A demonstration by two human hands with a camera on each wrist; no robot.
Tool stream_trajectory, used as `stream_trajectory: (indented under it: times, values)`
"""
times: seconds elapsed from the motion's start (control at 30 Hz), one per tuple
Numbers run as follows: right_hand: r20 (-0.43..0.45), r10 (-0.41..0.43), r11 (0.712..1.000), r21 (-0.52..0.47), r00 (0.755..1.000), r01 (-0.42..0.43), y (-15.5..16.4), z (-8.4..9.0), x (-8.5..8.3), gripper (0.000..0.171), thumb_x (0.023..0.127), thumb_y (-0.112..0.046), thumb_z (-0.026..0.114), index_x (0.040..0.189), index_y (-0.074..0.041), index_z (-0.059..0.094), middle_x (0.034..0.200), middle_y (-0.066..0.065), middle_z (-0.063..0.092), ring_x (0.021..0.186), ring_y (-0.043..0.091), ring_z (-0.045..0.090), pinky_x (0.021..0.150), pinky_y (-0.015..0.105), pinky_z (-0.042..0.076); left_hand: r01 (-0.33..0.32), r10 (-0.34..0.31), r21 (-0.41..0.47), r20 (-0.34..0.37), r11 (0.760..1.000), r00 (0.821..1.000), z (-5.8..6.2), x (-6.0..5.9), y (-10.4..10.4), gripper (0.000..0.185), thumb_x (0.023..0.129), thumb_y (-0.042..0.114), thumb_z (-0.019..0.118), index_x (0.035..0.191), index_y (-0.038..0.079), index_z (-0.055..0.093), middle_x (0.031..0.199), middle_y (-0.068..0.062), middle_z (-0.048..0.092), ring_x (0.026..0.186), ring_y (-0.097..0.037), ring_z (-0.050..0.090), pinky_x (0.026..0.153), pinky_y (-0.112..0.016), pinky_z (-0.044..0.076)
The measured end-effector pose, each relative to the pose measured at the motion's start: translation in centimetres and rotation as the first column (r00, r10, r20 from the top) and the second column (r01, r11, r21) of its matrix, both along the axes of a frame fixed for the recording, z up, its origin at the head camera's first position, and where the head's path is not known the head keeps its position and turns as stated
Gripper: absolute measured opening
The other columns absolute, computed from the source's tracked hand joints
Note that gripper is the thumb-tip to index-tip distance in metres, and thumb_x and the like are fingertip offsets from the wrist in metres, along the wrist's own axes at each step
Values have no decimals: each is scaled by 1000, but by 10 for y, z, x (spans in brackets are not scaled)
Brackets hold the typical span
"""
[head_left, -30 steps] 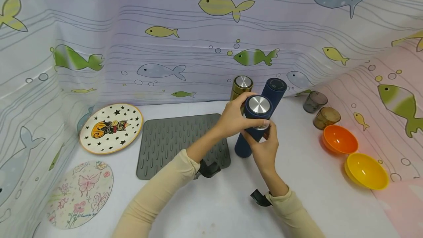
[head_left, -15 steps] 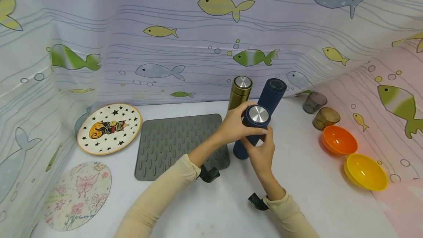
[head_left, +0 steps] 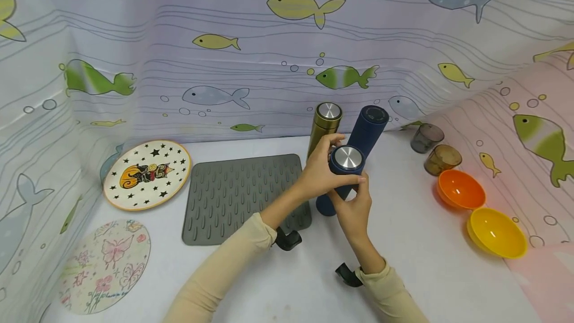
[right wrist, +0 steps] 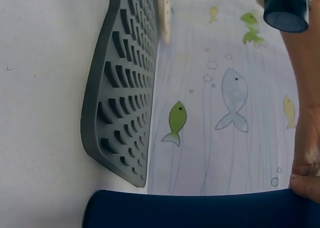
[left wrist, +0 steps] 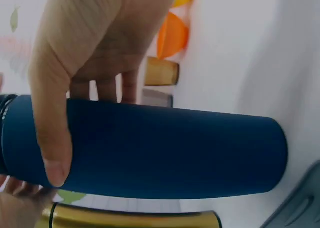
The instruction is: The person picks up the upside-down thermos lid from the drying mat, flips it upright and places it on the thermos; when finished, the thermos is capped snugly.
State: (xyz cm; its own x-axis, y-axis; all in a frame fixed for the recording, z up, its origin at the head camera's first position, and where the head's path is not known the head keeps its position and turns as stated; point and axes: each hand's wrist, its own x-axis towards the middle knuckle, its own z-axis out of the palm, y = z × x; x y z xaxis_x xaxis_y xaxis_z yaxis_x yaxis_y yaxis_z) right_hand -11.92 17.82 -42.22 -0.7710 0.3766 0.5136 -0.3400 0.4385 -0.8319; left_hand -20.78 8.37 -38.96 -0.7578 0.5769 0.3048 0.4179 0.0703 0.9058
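Both hands, left hand [head_left: 319, 171] and right hand [head_left: 354, 208], grip the navy flask [head_left: 343, 173]; gold flask [head_left: 324, 126] and second navy flask [head_left: 368, 126] stand just behind.

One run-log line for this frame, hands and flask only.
left hand: grips dark blue flask near its top | right hand: fingers on flask below lid | flask: tilted, base on table | gold flask: upright behind

A white desk [head_left: 278, 288] sits under even light, boxed in by a lilac fish-print curtain [head_left: 251, 54] behind and a pink fish-print sheet [head_left: 533, 128] on the right.
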Motion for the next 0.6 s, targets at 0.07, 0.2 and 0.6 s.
stream_trajectory:
  times: [0.07,0.2,0.6]
  values:
    - [2,4,1000,-4,1000,-4,0,0,0,66,75,9,80,132,13,47,127,29,58,114,13,54,93,25,42,56,-58,64,29,996,998,0,-2,0,80,77,10,82,143,7,37,139,-15,46,124,-25,50,102,-31,47]
    - [22,14,1000,-28,1000,-13,0,0,1,68,77,8,79,135,12,45,129,28,57,116,27,54,96,30,41,190,-201,128,81,973,976,2,-7,-3,77,77,-2,75,144,4,38,146,-16,44,130,-29,48,107,-35,44]
    - [31,27,999,-22,999,-27,-1,0,3,69,78,7,79,137,12,42,130,30,56,118,31,53,99,30,39,256,-259,42,103,966,960,5,-13,-7,84,77,2,78,149,8,36,150,-11,39,132,-20,45,110,-38,40]
